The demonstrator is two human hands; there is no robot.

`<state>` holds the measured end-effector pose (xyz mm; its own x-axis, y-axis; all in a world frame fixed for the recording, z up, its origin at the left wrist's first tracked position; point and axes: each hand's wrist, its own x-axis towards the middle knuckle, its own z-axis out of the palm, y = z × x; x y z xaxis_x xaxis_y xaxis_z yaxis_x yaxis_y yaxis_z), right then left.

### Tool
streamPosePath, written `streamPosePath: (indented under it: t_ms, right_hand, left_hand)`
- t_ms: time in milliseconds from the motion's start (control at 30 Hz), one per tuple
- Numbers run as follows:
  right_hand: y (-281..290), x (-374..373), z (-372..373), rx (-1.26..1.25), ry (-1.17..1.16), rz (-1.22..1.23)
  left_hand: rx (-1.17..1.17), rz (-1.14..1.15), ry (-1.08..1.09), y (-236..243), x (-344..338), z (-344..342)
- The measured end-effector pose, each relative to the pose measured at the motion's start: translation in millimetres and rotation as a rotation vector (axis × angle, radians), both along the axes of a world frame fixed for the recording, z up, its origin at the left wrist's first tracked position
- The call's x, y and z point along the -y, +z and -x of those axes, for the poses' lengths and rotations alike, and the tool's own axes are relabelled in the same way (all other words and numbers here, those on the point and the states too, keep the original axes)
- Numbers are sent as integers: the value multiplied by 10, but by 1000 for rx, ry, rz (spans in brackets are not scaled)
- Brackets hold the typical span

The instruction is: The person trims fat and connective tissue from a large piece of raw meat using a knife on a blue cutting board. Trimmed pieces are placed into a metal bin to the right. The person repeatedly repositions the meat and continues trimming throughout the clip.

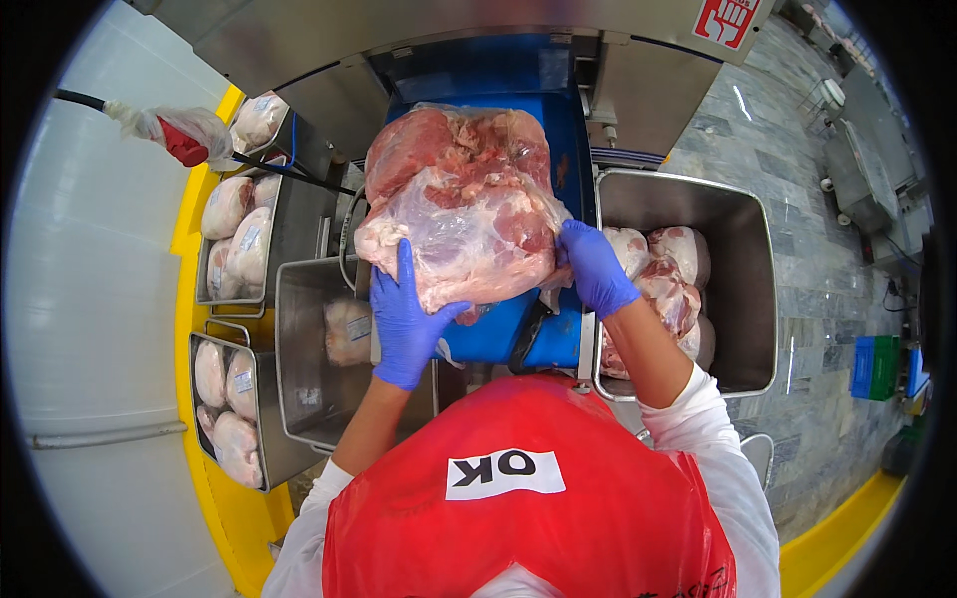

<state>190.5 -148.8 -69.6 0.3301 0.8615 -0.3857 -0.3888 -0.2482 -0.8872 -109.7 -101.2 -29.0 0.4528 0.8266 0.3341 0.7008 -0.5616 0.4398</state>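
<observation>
A large slab of raw meat (469, 234), pale with a shiny film and fat, lies over the blue conveyor surface (563, 339) in front of me. My left hand (409, 324), in a blue glove, grips its near left edge, thumb and index finger spread against it. My right hand (596, 267), also gloved, is closed on its right edge. Directly behind is redder raw meat (414, 149); whether it is a separate piece I cannot tell. Below the slab's right end rests a knife (529, 335) with a black handle, its blade partly hidden.
On my right stands a deep metal bin (743, 299) holding several meat pieces (663, 289). A metal bin (309, 384) at my left holds a wrapped piece (349, 332). Farther left, metal bins of wrapped meat (239, 234) line the wall. A steel machine (329, 30) rises ahead.
</observation>
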Motion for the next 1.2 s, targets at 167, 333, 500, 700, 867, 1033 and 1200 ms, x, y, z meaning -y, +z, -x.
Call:
streamPosePath:
  t_ms: [167,333,500,700,867,1033,1200]
  right_hand:
    - [-19,122,216,-108,-112,-127]
    - [123,85,334,152,-10,-107]
    - [230,-207,-159,857,-65,-102]
    - [90,-727,-446,874,-95,-303]
    - [-206,-710,-447,395,-68,-276]
    - [-322,-499,-82,99,-146,-292]
    - [-40,-152,173,-1,-74,-223]
  left_hand:
    - [-121,-34,-34,139,-208,245]
    - [-153,-61,-66,247,-311,291]
    - [-149,-47,-70,286,-321,309]
    - [-168,-74,-19,260,-247,278]
    - [-132,-79,-31,200,-265,291]
    - [-190,-110,-42,210,-389,373]
    - [-322,-201,-42,276,-608,528]
